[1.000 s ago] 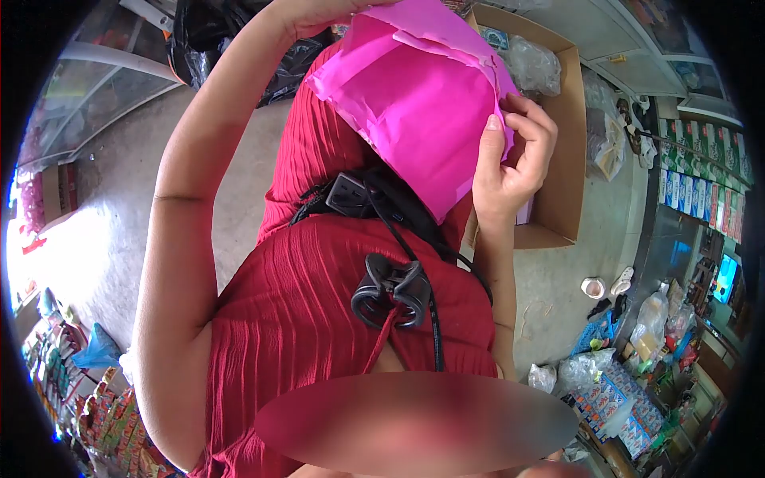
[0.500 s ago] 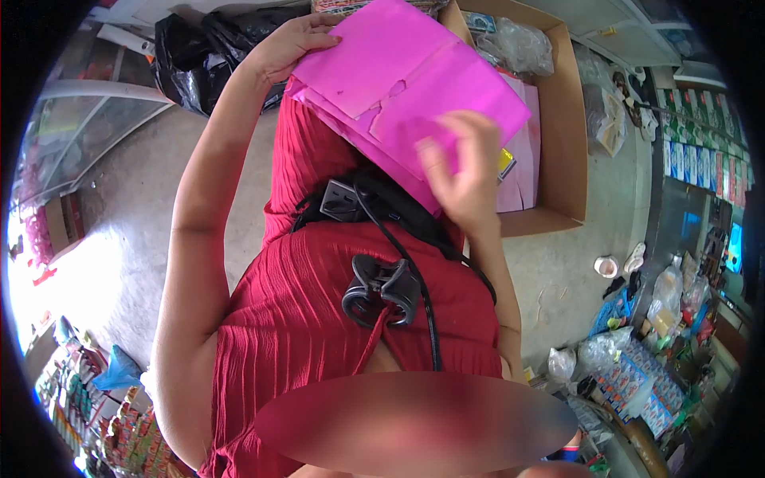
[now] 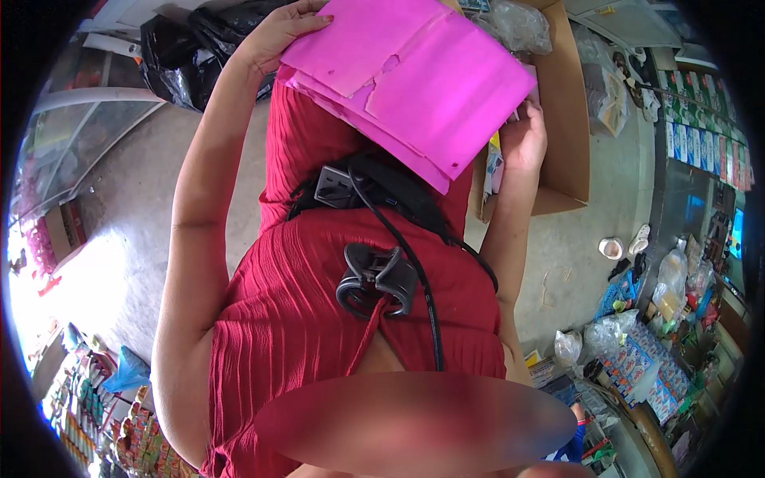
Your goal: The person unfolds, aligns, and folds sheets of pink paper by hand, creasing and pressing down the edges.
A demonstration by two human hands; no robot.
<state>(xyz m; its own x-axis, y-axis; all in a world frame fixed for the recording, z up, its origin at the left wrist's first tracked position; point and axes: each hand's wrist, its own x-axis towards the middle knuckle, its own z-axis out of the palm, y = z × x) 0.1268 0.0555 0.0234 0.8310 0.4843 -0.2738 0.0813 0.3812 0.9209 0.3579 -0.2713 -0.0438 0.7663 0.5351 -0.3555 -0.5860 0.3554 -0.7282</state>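
Note:
A folded stack of bright pink paper [image 3: 446,95], torn in small spots near its middle crease, lies slanted over my lap. My left hand [image 3: 279,38] grips its upper left edge, thumb on top and the other fingers mostly hidden beneath. At the right edge is my right hand [image 3: 524,142], its fingers curled in against the paper; their tips are partly hidden. Behind that hand stands an open cardboard box [image 3: 564,119], with a clear plastic bag [image 3: 522,25] at its far end.
Black plastic bags [image 3: 179,68] lie at the upper left. A black clip device [image 3: 374,279] and a cable hang on my red clothing. White shoes [image 3: 625,245] rest on the floor at right. Packaged goods [image 3: 645,370] are piled at the lower right.
My right hand has moved from above the pink paper to its right edge, its fingers now curled. The paper has shifted slightly. My left hand keeps its grip.

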